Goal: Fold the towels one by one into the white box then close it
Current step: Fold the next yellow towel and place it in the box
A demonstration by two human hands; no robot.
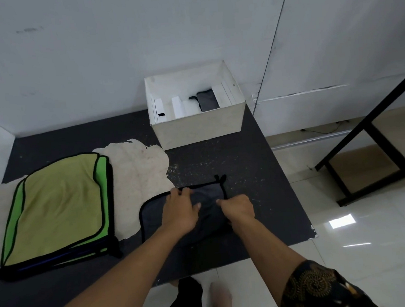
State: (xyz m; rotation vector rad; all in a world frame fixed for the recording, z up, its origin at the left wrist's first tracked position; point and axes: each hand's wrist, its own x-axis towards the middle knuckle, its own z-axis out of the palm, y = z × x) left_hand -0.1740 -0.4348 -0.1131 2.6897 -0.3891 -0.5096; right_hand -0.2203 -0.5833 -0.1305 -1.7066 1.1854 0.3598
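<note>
Grey towel [153,216] lies on the near right part of the table [246,164], partly folded, with a black-edged corner sticking up at its far right.

Our left hand [181,211] rests on the towel's middle; its fingertips curl over the far edge and pinch it.

Our right hand [238,210] sits just right of the left, fingers curled under in a grip on the towel's right side, thumb pointing left.

Box [199,126] stands open at the table's far edge, against the wall. Inside it, towards the right, is a dark folded towel [208,100].

Green towels [57,207] are stacked on the left, well apart from our hands.
</note>
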